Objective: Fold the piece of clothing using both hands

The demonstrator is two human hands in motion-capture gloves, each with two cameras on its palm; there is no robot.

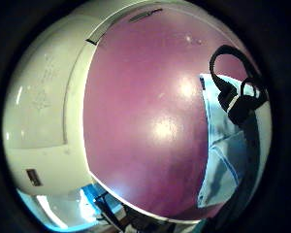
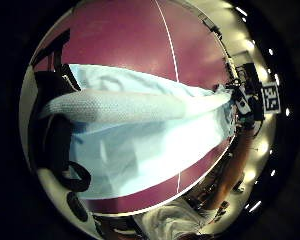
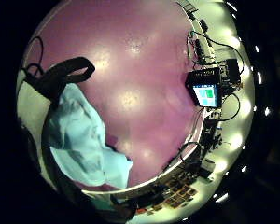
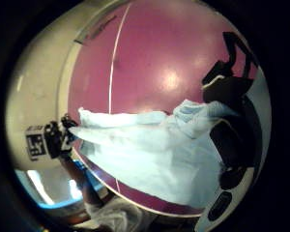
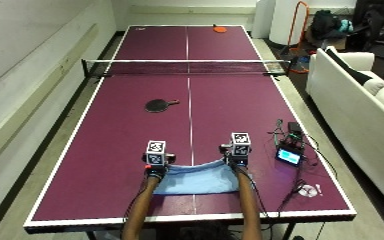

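Observation:
A light blue garment (image 5: 199, 182) lies on the near end of the purple table (image 5: 112, 150), across its white centre line. My left hand (image 5: 155, 161) grips the garment's far left corner and my right hand (image 5: 237, 151) grips its far right corner. That far edge sags between them, raised a little off the table. In the left thumb side palm view the cloth (image 2: 140, 145) stretches from my curled fingers (image 2: 55, 140) to the right hand (image 2: 242, 100). The right thumb side palm view shows the cloth (image 4: 150, 154) running to the left hand (image 4: 58, 137).
A black paddle (image 5: 160, 105) lies mid-table on the left half, short of the net (image 5: 187, 67). A red paddle (image 5: 219, 29) sits at the far end. A small screen device (image 5: 289, 156) with cables rests near the right edge. A white sofa (image 5: 358, 100) stands to the right.

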